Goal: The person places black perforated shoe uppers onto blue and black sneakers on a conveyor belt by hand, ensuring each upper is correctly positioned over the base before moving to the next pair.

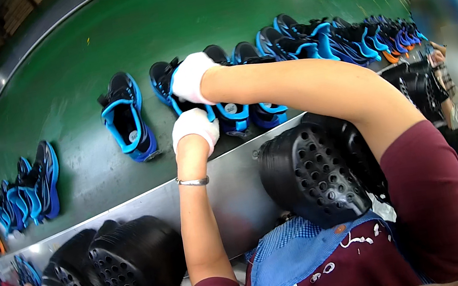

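Both my hands wear white gloves and are at one black and blue sneaker (161, 80), whose toe points away from me. My right hand (194, 79) reaches across from the right and is closed over the shoe's laces and tongue, hiding much of its upper. At the heel end my left hand (195, 129) is curled against the shoe, with its fingertips mostly out of sight. Left of them stands a single matching sneaker (126, 117), upright with its opening toward me. Close on the right are another sneaker (234, 119) and one more sneaker (268, 113), partly behind my right forearm.
A green work surface (104, 48) carries a row of sneakers (369, 38) to the far right and a group of sneakers (30, 188) at the left. Black perforated bins (138, 267) hang along its metal edge, with another black bin (312, 171) near my body. People sit at the right.
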{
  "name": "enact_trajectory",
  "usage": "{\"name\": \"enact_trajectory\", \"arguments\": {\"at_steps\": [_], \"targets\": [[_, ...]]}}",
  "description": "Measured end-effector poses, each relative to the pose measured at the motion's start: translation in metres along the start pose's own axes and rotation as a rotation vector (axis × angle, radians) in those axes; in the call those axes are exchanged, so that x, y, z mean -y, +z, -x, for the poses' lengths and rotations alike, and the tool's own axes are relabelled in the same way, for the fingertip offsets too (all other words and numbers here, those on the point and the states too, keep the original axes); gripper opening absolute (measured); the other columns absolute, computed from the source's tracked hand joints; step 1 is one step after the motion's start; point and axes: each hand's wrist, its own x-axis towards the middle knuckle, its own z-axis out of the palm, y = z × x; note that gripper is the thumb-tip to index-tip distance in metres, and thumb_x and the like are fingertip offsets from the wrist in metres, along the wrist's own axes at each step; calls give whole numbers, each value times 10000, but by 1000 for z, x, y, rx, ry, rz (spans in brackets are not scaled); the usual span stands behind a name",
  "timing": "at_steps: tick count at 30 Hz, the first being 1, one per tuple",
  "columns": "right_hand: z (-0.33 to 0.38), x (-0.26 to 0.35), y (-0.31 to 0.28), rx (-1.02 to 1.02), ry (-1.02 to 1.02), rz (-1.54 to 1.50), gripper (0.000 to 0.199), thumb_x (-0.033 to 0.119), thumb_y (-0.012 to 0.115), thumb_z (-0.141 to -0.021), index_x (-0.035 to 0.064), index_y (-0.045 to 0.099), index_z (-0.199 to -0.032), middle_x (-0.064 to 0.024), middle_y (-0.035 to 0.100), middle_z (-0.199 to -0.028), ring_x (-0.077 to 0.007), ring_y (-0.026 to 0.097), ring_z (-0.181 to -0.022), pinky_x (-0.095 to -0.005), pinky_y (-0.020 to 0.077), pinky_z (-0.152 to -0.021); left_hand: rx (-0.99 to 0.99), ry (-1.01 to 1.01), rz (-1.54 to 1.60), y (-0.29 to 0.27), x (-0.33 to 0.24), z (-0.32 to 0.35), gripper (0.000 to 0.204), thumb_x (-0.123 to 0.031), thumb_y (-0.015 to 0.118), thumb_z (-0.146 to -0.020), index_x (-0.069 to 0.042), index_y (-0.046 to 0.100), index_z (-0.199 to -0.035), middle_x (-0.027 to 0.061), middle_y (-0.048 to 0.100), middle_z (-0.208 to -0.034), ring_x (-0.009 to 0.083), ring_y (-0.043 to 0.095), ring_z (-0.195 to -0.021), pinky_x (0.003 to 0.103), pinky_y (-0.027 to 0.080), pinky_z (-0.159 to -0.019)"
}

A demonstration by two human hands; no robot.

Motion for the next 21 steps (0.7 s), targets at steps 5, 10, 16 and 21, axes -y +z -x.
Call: {"name": "enact_trajectory", "arguments": {"at_steps": [5, 10, 16, 21], "targets": [[13, -3, -30, 68, -219, 35, 349, 388, 586, -842, 94, 721, -971, -155, 713, -910, -339, 685, -860, -423, 544, -762, -45, 30, -74, 7, 18, -7, 363, -352, 613, -835, -18, 703, -946, 215, 672, -1040, 375, 630, -1004, 436, 504, -899], [84, -36, -44, -107, -423, -86, 350, 397, 551, -848, 81, 699, -872, -149, 684, -795, -356, 664, -781, -463, 518, -697, -98, -176, 140, 8, 22, 4, 456, -399, 681, -779, -19, 686, -1030, 222, 684, -1006, 375, 653, -956, 428, 515, -850], [157, -104, -13, 241, -291, -146, 460, 489, 577, -815, 78, 710, -974, -161, 695, -877, -346, 664, -858, -443, 519, -749, -673, 160, 8, -3, -25, 65, 340, -280, 742, -789, -83, 674, -1058, 122, 599, -1061, 310, 624, -900, 393, 515, -789], [171, -127, 29, 339, -250, -232, 622, 517, 617, -783, 76, 615, -1221, -150, 629, -1202, -324, 609, -1091, -422, 497, -886, -431, 364, 150, 16, -37, 64, 352, -202, 724, -799, -44, 639, -1101, 147, 575, -1083, 325, 593, -961, 390, 494, -834]]}}
